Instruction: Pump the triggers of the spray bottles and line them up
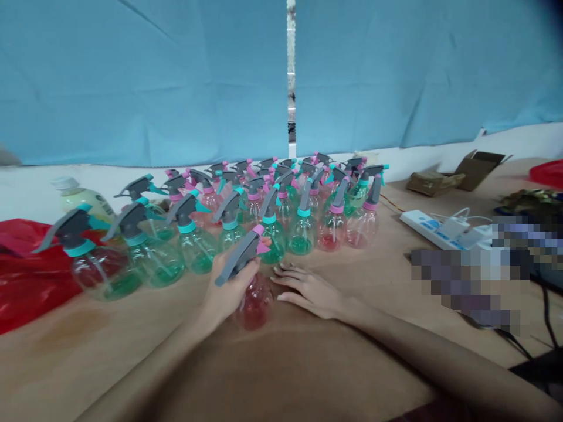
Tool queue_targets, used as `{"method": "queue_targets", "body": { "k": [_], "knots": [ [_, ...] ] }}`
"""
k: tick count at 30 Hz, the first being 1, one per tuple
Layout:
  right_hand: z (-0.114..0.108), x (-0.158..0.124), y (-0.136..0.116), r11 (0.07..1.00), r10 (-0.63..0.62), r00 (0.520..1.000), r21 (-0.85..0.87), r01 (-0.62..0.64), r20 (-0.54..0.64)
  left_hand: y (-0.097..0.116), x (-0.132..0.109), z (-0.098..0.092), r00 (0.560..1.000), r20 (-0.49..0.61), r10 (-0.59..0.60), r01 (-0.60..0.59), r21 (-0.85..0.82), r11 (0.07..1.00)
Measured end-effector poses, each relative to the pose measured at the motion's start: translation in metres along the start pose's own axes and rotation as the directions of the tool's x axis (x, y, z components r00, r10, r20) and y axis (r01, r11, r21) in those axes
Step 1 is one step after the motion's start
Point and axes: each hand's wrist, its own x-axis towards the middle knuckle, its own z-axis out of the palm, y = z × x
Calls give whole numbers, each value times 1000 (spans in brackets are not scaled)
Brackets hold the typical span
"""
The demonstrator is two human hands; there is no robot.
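Note:
My left hand point(231, 281) is wrapped round the neck of a pink spray bottle point(255, 305), just under its grey and pink trigger head. The bottle is upright or nearly so, at the front of the group. My right hand point(308, 290) lies on the table to its right, fingers stretched out toward the bottle, holding nothing. Directly beyond my hands stands a green spray bottle point(273, 243) with a turquoise collar. Another green spray bottle point(301, 234) is to its right, and a pink spray bottle point(333, 231) follows in that front row.
Several more spray bottles crowd behind. A red plastic bag point(30, 275) and a large capped bottle point(81, 196) lie to the left. On the right are a white power strip point(426, 228) with plugs, an opened cardboard box point(479, 170), cables and a partly blurred dark object point(461, 287).

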Motion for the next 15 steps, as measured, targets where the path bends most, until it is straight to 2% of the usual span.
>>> {"method": "queue_targets", "body": {
  "k": [5, 11, 15],
  "knots": [
    [-4, 0, -13, 991, 43, 999, 130, -39, -27, -2, -1, 3, 999, -34, 17, -15, 46, 999],
    [-22, -9, -43, 956, 168, 984, 251, -150, -53, 2, -5, 13, 994, -109, 31, -26, 41, 999],
    [-34, -21, -58, 940, 251, 963, 261, -219, -98, 17, -6, 31, 999, -27, 36, -36, -15, 999]
  ]
}}
